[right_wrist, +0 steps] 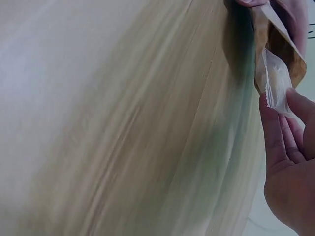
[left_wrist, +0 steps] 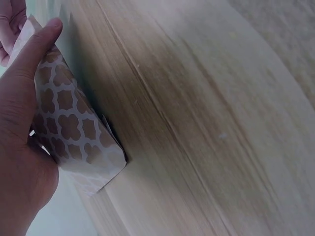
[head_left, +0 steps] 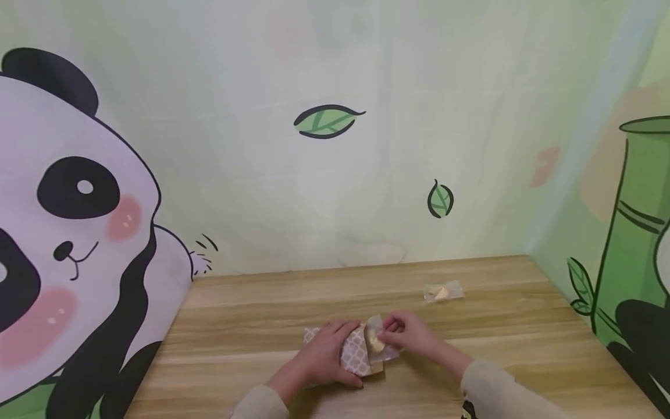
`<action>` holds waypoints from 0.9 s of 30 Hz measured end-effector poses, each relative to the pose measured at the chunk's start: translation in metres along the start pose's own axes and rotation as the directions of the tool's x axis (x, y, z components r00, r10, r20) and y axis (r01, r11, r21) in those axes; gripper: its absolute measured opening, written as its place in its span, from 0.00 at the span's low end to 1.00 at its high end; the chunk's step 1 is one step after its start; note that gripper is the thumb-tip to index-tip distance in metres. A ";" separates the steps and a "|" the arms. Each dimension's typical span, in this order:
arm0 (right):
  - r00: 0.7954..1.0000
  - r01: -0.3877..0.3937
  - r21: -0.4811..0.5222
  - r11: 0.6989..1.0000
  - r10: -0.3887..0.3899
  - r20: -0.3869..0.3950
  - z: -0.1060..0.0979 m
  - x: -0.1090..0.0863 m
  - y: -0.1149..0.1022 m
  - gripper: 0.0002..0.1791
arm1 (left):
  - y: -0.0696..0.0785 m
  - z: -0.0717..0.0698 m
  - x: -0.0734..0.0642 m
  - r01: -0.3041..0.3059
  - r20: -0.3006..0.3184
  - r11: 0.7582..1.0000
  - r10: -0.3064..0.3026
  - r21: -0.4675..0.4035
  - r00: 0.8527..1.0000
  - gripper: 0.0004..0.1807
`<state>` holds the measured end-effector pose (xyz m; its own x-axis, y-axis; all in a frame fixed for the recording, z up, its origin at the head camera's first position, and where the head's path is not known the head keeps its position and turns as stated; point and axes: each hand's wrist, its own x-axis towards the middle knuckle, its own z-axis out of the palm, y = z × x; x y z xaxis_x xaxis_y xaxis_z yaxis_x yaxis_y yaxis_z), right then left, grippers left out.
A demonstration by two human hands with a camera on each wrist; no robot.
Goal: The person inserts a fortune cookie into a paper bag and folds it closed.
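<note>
A brown paper bag (head_left: 357,354) with a white lattice pattern lies low over the wooden table, its mouth facing right. My left hand (head_left: 325,352) grips the bag from above, its thumb along the near side; the left wrist view shows the thumb across the patterned paper (left_wrist: 69,118). At the bag's mouth, my right hand (head_left: 410,334) pinches a clear wrapper with a pale golden cookie (head_left: 376,343) inside. Seen from the right wrist, this wrapped cookie (right_wrist: 278,81) is partly inside the mouth, between thumb and fingers. Any other contents of the bag are hidden.
Another clear-wrapped cookie (head_left: 442,292), folded in shape, lies farther back on the right of the wooden table (head_left: 235,326). Behind the table hangs a pale green cloth (head_left: 251,174) printed with leaves, a panda and bamboo.
</note>
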<state>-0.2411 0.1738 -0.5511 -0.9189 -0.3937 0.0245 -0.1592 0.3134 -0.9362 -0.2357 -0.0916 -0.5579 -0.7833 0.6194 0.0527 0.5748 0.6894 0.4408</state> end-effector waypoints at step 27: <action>0.999 0.007 0.141 0.990 -0.001 -0.043 0.022 -0.011 -0.001 0.10 | 0.009 0.004 0.008 0.001 -0.023 0.999 -0.002 -0.034 1.000 0.66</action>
<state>-0.2228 0.1582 -0.5579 -0.9334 -0.3565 0.0403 -0.1130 0.1854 -0.9762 -0.2358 -0.0789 -0.5574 -0.7897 0.6092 0.0723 0.5655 0.6772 0.4708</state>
